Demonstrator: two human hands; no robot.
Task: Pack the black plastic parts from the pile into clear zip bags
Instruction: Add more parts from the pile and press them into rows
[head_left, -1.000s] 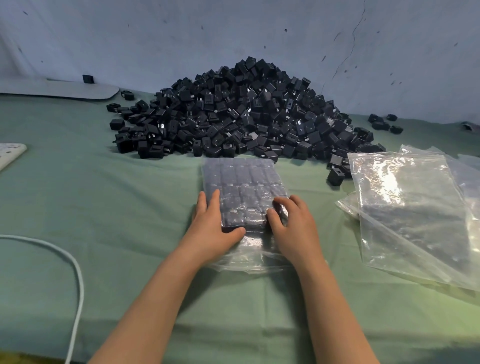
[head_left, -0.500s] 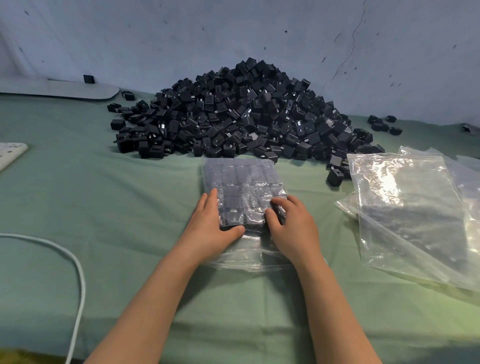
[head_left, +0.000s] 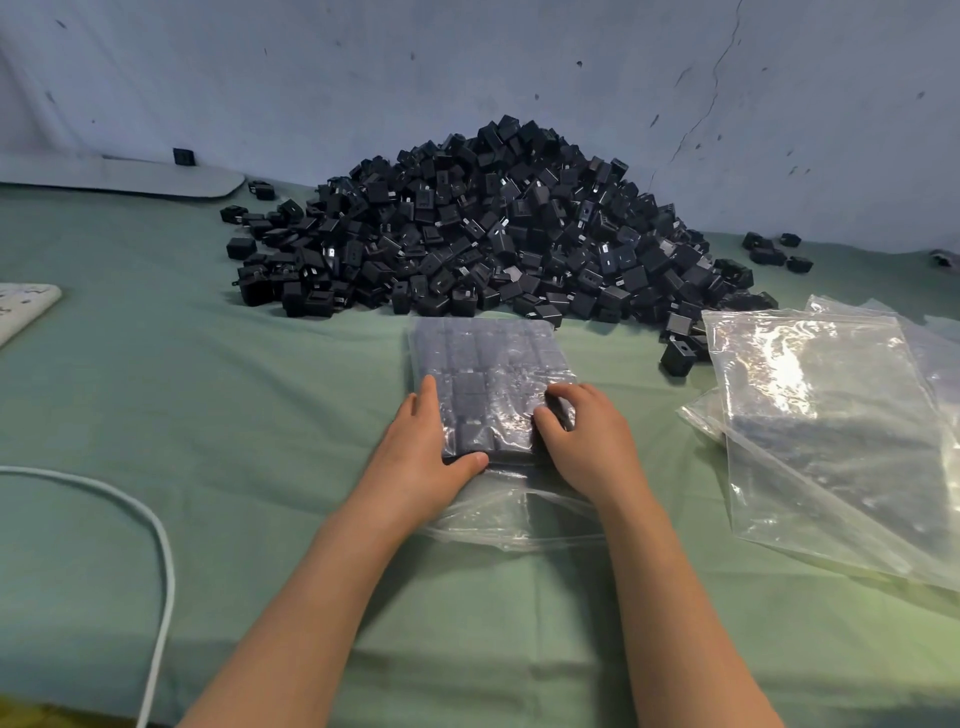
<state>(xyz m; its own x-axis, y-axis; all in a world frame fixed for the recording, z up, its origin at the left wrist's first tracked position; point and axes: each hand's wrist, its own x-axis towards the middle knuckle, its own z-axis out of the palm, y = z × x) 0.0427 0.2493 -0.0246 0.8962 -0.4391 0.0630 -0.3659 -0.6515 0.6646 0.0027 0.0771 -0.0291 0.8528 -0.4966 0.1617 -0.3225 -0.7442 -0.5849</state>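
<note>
The filled bag (head_left: 488, 395) lies flat in the middle of the green worktop (head_left: 208, 389), its far edge just short of the foot of the pile (head_left: 493, 228), with the black parts inside it lined up in neat rows. Both hands are on its near half, set apart on either side. The left hand (head_left: 415, 457) lies with straight fingers along the bag's left edge and its thumb laid across the near row. The right hand (head_left: 587, 441) is curled, thumb and fingertips nipping through the film at the near right corner of the block. Below the parts a slack, empty stretch of film runs back under the wrists. From where I stand I can't tell whether the zip there is closed. That's my worry: if it's open and the bag gets lifted or tipped toward the person, the near rows could slide into the slack and spill out. Squeeze too hard from the sides and the rows may buckle upward and lose their order. The film is thin, so a hard corner might well snag or pierce it. The empty zip bags (head_left: 831, 415) wait on the right, glossy and overlapping, and a careless elbow could likely sweep them off.
</note>
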